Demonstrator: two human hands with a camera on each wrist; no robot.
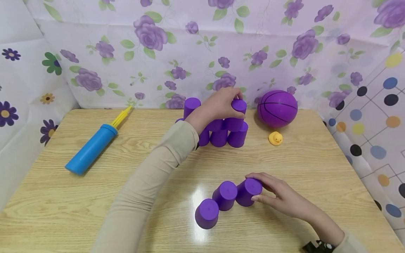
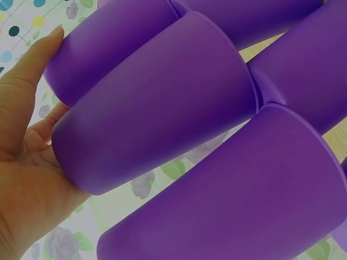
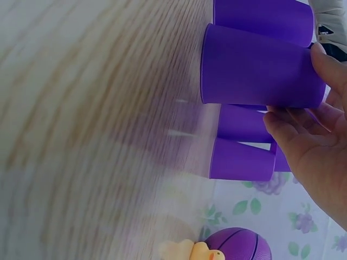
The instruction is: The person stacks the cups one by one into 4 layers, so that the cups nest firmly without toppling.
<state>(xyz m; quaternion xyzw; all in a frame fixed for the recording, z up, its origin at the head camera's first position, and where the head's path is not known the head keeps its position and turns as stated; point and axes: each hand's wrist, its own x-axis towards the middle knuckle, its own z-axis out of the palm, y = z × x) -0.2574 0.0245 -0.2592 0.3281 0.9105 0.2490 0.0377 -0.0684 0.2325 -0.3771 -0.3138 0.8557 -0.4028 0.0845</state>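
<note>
Upside-down purple cups stand in a stack near the back of the table. My left hand [image 1: 223, 103] reaches to its right end, thumb and fingers around the top of an upper-row cup [image 1: 239, 105]. That cup sits over the bottom-row cups [image 1: 238, 135]; my hand and forearm cover part of the stack. In the left wrist view, the thumb lies along the farthest upper cup [image 2: 111, 51]. Closer to me, three more upside-down cups form a slanting row. My right hand [image 1: 283, 195] holds the rightmost cup [image 1: 250, 191] between thumb and fingers, beside the middle cup [image 1: 225, 196] and the left cup [image 1: 207, 213].
A purple basketball [image 1: 277, 108] stands to the right of the stack, with a small yellow rubber duck [image 1: 275, 138] in front of it. On the left lies a blue hand pump [image 1: 92, 149] with a yellow nozzle. Flowered cloth [image 1: 120, 45] hangs behind the wooden table [image 1: 152, 123].
</note>
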